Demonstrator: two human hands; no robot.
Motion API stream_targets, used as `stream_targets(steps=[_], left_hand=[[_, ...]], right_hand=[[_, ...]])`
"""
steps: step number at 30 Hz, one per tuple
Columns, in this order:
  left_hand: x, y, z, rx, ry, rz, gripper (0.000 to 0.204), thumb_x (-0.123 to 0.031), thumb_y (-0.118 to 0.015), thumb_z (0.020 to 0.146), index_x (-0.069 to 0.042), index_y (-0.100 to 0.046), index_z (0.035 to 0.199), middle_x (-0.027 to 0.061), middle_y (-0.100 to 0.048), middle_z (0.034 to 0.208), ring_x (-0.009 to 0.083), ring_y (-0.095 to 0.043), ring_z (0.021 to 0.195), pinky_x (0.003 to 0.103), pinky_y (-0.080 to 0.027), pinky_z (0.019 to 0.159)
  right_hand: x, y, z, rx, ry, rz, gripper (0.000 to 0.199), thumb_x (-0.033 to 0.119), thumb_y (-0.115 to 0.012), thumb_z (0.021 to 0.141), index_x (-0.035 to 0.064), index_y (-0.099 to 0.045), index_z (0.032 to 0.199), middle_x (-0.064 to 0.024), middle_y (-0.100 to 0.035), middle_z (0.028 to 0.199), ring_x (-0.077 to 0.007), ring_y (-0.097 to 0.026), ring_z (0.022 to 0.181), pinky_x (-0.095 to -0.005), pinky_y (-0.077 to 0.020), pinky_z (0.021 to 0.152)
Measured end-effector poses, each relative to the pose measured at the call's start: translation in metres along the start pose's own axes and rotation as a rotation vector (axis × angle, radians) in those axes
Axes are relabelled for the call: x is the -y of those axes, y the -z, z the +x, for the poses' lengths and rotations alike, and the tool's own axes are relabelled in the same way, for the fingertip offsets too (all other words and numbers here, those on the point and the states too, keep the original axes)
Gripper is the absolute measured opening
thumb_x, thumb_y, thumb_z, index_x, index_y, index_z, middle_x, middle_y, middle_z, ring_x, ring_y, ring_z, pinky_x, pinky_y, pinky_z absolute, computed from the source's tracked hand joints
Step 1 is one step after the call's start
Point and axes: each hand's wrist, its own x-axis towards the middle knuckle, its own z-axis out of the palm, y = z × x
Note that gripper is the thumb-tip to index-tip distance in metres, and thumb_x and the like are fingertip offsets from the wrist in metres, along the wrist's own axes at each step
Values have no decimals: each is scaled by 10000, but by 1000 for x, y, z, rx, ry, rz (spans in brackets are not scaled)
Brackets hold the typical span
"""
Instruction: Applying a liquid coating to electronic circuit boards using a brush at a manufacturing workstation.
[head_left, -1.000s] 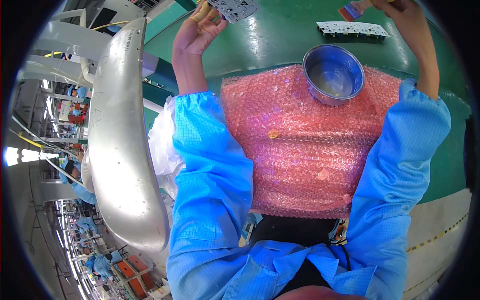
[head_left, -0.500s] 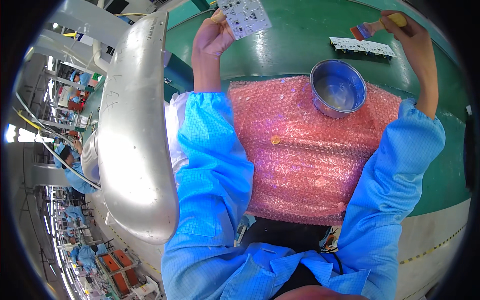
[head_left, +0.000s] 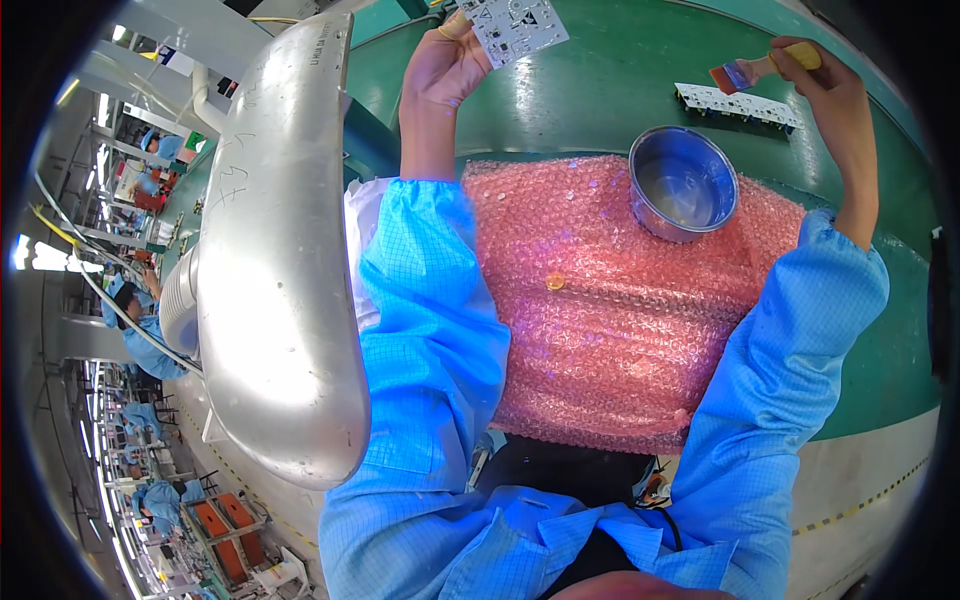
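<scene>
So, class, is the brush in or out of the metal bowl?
Out: the right hand holds the brush apart from the metal bowl, its reddish bristles in plain view, clear of the rim.

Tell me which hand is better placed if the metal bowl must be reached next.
Probably the right hand: it holds the brush and appears nearer the metal bowl. The left hand looks farther off and is occupied with a white circuit board.
</scene>
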Motion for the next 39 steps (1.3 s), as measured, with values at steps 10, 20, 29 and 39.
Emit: stream_targets(steps=[10,20,29,39], left_hand=[[-1,-1,-2,72,3,44,418,-31,-463,944,75,-434,1347,268,-489,1381,402,-489,1285,617,-360,1097],[58,-40,9,-286,-250,965,241,-29,-636,913,-39,-564,1142,141,-692,1014,195,-664,902,308,-557,816],[87,2,19,-259,-245,1926,140,-4,-665,833,-3,-643,972,106,-712,837,134,-660,772,273,-517,683],[90,-10,8,-417,177,2377,384,-293,-721,796,-55,-674,1093,165,-709,908,287,-686,866,388,-534,778]], right_hand=[[6,-3,-3,-24,33,45,242,260,-661,922,78,-708,1075,2,-655,890,-78,-552,801,-236,-431,751],[15,-1,-7,-27,23,17,208,205,-675,909,52,-694,1049,-13,-651,883,-89,-549,772,-235,-438,721],[16,0,-7,-9,16,43,213,189,-676,911,19,-680,1040,-36,-667,915,-121,-630,851,-267,-496,799],[21,-6,-7,19,76,56,215,204,-692,899,30,-687,1025,-34,-663,915,-115,-608,846,-267,-484,778]])
